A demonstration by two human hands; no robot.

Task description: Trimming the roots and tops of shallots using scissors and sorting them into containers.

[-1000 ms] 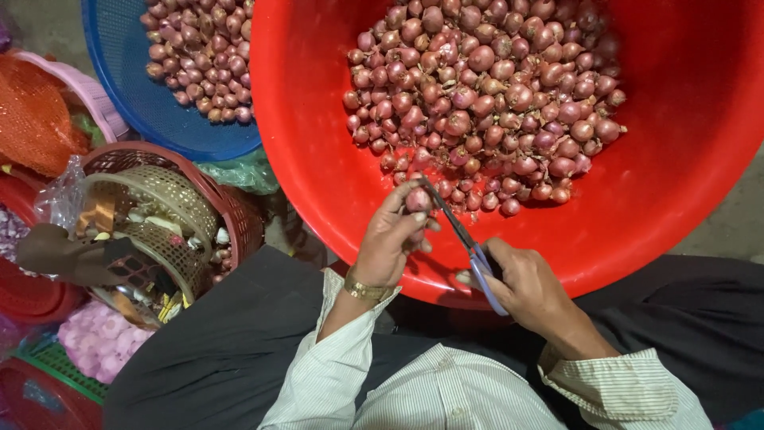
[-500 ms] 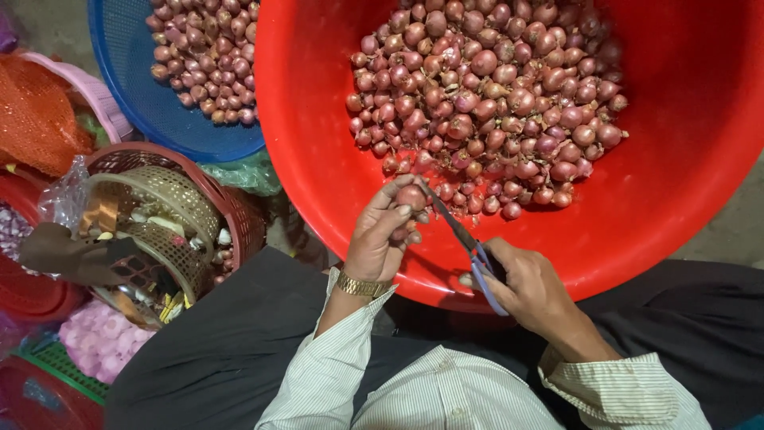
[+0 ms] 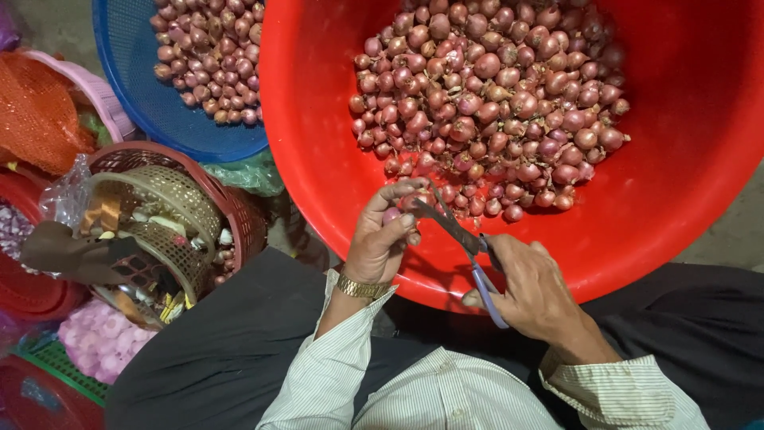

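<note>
At six o'clock of the red tub [image 3: 318,175], my left hand [image 3: 382,243] pinches a shallot [image 3: 391,215]; my right hand [image 3: 537,291] grips scissors [image 3: 458,239]. Small, firm, probably slippery-skinned: hold by its sides.

Small purple shallot [image 3: 391,215] pinched upright against open grey-handled scissors [image 3: 461,243] blades
</note>
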